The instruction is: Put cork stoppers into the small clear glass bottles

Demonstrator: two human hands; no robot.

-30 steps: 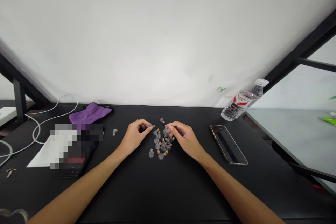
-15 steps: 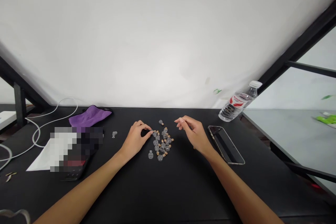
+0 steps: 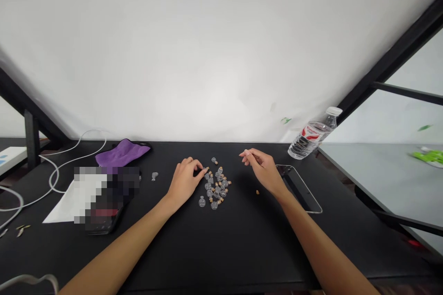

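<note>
Several tiny clear glass bottles with cork stoppers (image 3: 217, 187) lie in a heap on the black table (image 3: 207, 249). My left hand (image 3: 187, 178) is at the heap's upper left, thumb and forefinger pinched at a small corked bottle (image 3: 206, 170). To the right, my right hand (image 3: 263, 168) hovers with its fingers drawn together; what they hold, if anything, is too small to make out. A loose cork (image 3: 257, 192) rests below that hand. One bottle without a cork (image 3: 202, 201) lies at the heap's lower left, and another small glass piece (image 3: 154, 176) sits further left.
A phone (image 3: 304, 191) lies partly under my right forearm. Behind it a water bottle (image 3: 313, 133) leans at the back right. At the left are a purple cloth (image 3: 122, 153), white paper (image 3: 65, 203), a dark device (image 3: 104, 221) and a white cable (image 3: 55, 173).
My right hand has moved slightly right and up, and the loose cork below it now shows fully. My left hand remains at the heap, its pinch slightly higher. The view has shifted a little.
</note>
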